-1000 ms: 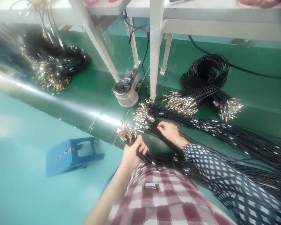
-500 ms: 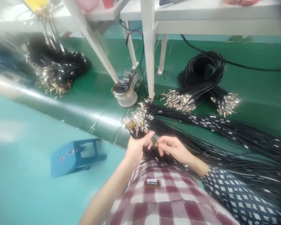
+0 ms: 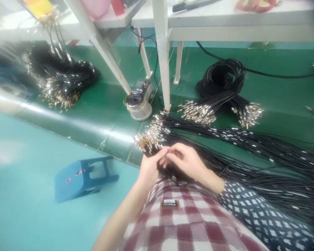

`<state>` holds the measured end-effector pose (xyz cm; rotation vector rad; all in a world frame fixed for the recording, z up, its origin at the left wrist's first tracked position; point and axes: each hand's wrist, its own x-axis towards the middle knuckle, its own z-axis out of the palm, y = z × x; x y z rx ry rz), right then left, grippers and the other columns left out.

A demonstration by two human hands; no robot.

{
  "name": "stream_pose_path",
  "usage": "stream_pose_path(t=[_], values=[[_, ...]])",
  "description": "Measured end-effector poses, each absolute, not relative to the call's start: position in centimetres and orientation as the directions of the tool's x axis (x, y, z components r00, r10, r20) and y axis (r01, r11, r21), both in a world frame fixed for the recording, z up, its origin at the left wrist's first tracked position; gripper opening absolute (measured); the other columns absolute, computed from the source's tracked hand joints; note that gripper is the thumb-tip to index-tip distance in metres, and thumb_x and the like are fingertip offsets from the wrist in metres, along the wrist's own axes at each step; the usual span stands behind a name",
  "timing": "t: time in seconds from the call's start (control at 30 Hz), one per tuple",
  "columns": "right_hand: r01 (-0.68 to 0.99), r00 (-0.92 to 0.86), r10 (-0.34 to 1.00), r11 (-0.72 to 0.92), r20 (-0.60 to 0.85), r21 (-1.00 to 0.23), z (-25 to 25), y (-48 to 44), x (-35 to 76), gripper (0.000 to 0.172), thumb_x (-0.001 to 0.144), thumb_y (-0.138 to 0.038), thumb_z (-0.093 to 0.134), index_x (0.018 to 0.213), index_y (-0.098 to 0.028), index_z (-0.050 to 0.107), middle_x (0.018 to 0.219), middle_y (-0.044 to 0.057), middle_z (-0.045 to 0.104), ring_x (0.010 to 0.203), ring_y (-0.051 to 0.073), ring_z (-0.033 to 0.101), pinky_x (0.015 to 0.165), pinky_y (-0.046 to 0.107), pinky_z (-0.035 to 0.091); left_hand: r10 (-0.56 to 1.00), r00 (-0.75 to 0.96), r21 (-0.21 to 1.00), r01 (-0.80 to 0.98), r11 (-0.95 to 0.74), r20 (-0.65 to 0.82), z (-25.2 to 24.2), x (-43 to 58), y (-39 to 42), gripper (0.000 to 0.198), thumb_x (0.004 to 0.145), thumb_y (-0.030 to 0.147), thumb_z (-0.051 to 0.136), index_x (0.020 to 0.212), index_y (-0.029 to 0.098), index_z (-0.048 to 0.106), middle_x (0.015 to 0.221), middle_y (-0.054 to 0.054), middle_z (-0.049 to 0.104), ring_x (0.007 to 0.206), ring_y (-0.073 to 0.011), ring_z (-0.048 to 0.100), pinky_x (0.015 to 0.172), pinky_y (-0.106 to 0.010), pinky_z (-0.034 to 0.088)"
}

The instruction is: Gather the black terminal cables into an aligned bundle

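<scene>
My left hand (image 3: 151,165) is wrapped round a bundle of black cables (image 3: 149,145) whose metal-tipped ends fan out above the fist. Close against it, my right hand (image 3: 187,160) has its thumb and fingers pinched together by the left thumb. Whatever lies in that pinch is too small and covered to make out. Below both hands, the cables run down against the checked apron (image 3: 172,223). Just beyond them, two long spreads of black cables (image 3: 225,134) stretch off to the right, their tips beside the held bundle.
A coiled cable bundle (image 3: 219,82) lies on the green floor beneath the white table (image 3: 214,21). Near a table leg (image 3: 162,55) stands a grey round device (image 3: 140,104). A blue stool (image 3: 75,177) lies tipped at left. Another cable heap (image 3: 65,82) sits far left.
My right hand has moved left and up until it meets the left thumb. My left hand still grips the bundle. The view has shifted slightly.
</scene>
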<state>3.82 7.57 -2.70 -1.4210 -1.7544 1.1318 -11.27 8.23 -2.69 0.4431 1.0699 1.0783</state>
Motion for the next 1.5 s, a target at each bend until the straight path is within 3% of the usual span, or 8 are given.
stream_pose_path(t=[0.1,0.2,0.37,0.67,0.9,1.13,1.3,1.5], values=[[0.516,-0.348,0.936,0.144,-0.053,-0.844,-3.2,6.3,4.7,0.019,0.09,-0.031,0.054,0.079,-0.019,0.063,0.075,0.001,0.064,0.063,0.012,0.053,0.062,0.025,0.039,0.871,0.046,0.737,-0.512,0.44,-0.489,-2.9,-11.6,8.3,0.019,0.066,0.02,0.079,0.076,0.009,0.066,0.048,0.007,0.04,0.042,-0.0038,0.035,0.043,-0.021,0.032],[0.558,-0.462,0.861,0.095,-0.214,-0.824,-3.7,4.9,7.2,0.019,0.09,-0.029,0.054,0.076,-0.019,0.063,0.07,0.0,0.062,0.061,0.011,0.052,0.058,0.024,0.037,0.851,0.044,0.716,-0.519,0.467,-0.524,-3.0,-11.9,8.3,0.021,0.068,0.022,0.078,0.077,0.01,0.064,0.046,0.007,0.04,0.042,-0.0046,0.035,0.046,-0.023,0.034],[0.57,-0.345,0.912,0.018,-0.22,-0.822,-3.4,5.1,7.0,0.016,0.084,-0.033,0.061,0.091,-0.019,0.064,0.081,0.001,0.063,0.059,0.011,0.048,0.057,0.024,0.038,0.849,0.045,0.727,-0.494,0.477,-0.527,-2.7,-11.7,8.4,0.022,0.069,0.025,0.077,0.074,0.011,0.061,0.044,0.008,0.039,0.04,-0.0056,0.036,0.047,-0.023,0.035],[0.177,-0.315,0.885,-0.301,-0.344,-0.937,-3.5,5.6,3.0,0.026,0.085,-0.04,0.057,0.074,-0.016,0.058,0.062,-0.001,0.056,0.053,0.01,0.045,0.051,0.022,0.036,0.872,0.011,0.782,-0.436,0.445,-0.489,-2.8,-11.3,8.2,0.028,0.066,0.024,0.079,0.062,0.014,0.052,0.043,0.008,0.038,0.039,-0.0072,0.041,0.043,-0.023,0.034],[0.268,-0.274,0.912,-0.233,-0.306,-0.935,-3.0,5.3,4.4,0.027,0.083,-0.039,0.059,0.07,-0.016,0.053,0.062,-0.002,0.051,0.052,0.009,0.042,0.049,0.022,0.034,0.89,0.053,0.768,-0.485,0.419,-0.452,-2.4,-11.3,8.0,0.028,0.077,0.03,0.071,0.095,0.01,0.067,0.046,0.008,0.036,0.042,-0.0065,0.037,0.046,-0.022,0.034],[0.321,-0.396,0.844,-0.242,-0.362,-0.916,-2.0,5.9,5.8,0.025,0.083,-0.039,0.06,0.074,-0.017,0.057,0.062,-0.002,0.054,0.053,0.01,0.045,0.05,0.022,0.036,0.883,-0.006,0.758,-0.517,0.399,-0.469,-2.5,-11.0,7.7,0.015,0.078,0.027,0.07,0.08,0.013,0.066,0.047,0.007,0.039,0.042,-0.0064,0.037,0.047,-0.023,0.035],[0.377,-0.259,0.942,-0.106,-0.215,-0.92,-0.7,7.2,3.9,0.025,0.089,-0.038,0.054,0.079,-0.018,0.065,0.074,0.002,0.064,0.064,0.013,0.053,0.063,0.025,0.042,0.904,-0.032,0.801,-0.476,0.362,-0.427,-2.3,-10.5,7.6,0.015,0.077,0.025,0.07,0.08,0.011,0.068,0.046,0.007,0.035,0.043,-0.006,0.037,0.044,-0.022,0.033],[0.08,-0.239,0.938,-0.238,-0.25,-0.968,-1.8,7.5,2.3,0.037,0.091,-0.042,0.049,0.066,-0.016,0.059,0.063,0.002,0.06,0.057,0.011,0.05,0.055,0.023,0.038,0.905,-0.042,0.812,-0.46,0.36,-0.424,-2.2,-10.5,7.4,0.017,0.075,0.027,0.072,0.079,0.012,0.068,0.047,0.006,0.039,0.043,-0.0064,0.038,0.044,-0.021,0.034]])
